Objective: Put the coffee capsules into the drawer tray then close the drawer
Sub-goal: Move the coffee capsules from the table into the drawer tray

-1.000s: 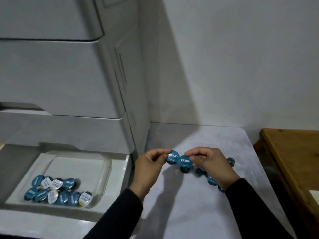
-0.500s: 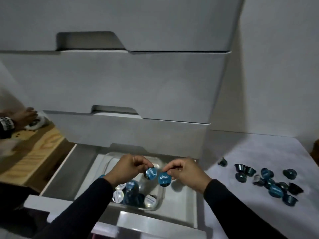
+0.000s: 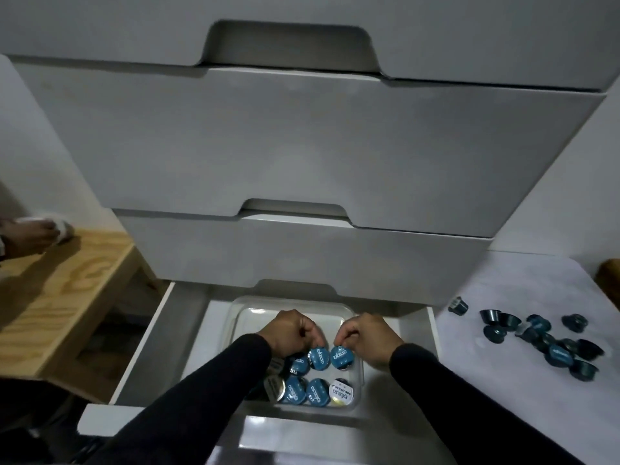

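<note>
The bottom drawer (image 3: 174, 330) stands pulled out, with a clear plastic tray (image 3: 288, 305) inside it. Several blue-lidded and white-lidded coffee capsules (image 3: 317, 391) lie in the tray's near part. My left hand (image 3: 292, 332) pinches a blue capsule (image 3: 318, 358) by its rim, low over the tray. My right hand (image 3: 367, 333) pinches another blue capsule (image 3: 341, 357) right beside it. Both capsules sit at the level of the ones lying in the tray. Several loose dark blue capsules (image 3: 543, 340) lie on the white surface to the right.
Two shut white drawers (image 3: 302, 156) rise above the open one. A wooden table (image 3: 57, 297) stands at the left, where another person's hand (image 3: 30, 236) rests on a white object. The open drawer's front panel (image 3: 302, 431) is near me.
My view swung from the right-hand surface to the drawer. Both hands carried a capsule each from the pile over the tray, then lowered them among the capsules there.
</note>
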A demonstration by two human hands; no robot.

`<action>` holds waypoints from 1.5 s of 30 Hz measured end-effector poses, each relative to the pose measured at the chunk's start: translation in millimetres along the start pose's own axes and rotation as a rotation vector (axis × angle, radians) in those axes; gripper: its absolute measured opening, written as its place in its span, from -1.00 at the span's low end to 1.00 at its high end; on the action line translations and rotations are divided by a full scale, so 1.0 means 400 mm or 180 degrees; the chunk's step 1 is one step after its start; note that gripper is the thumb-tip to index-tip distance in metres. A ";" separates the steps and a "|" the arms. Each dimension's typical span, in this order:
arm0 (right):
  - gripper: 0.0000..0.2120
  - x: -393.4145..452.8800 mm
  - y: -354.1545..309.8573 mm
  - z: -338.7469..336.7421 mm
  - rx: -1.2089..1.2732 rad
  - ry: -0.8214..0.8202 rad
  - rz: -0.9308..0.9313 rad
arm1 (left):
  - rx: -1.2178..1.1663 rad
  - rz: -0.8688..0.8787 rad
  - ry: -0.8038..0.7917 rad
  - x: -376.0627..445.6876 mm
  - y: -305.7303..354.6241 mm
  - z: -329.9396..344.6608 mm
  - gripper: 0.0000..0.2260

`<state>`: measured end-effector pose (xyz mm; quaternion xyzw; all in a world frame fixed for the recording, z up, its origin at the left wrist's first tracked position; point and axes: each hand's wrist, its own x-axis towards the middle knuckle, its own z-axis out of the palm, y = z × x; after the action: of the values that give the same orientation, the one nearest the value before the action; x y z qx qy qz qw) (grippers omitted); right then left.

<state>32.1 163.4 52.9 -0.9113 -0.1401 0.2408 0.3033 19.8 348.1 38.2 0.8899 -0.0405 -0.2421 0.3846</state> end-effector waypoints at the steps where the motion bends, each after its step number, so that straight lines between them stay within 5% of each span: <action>1: -0.78 0.004 -0.002 0.005 -0.0093 0.0003 -0.0020 | 0.0030 0.0001 -0.0033 0.003 -0.006 0.001 -0.82; 13: -0.77 0.029 -0.003 0.037 -0.0877 -0.0118 -0.0231 | 0.0103 0.0162 -0.0171 0.004 -0.020 0.007 -0.83; 21: -0.84 0.011 -0.014 0.059 -0.1160 -0.0015 -0.0333 | 0.0591 0.0291 0.0302 -0.023 0.007 0.002 -0.84; 31: -0.58 -0.053 -0.052 0.089 -0.1395 0.0704 -0.0434 | 0.1612 -0.0118 0.1528 -0.103 0.038 0.074 -0.63; 37: -0.59 -0.108 -0.061 0.100 -0.1310 0.1737 -0.0555 | 0.1791 0.0066 0.2268 -0.133 0.066 0.131 -0.45; 45: -0.58 -0.179 0.005 0.048 -0.1123 0.2276 -0.0293 | 0.1640 0.0356 0.2447 -0.153 0.183 0.191 -0.45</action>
<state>-38.2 142.7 63.4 -0.9685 -0.1056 -0.1330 0.1822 -61.2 261.6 69.4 0.9780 -0.0017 0.1444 0.1506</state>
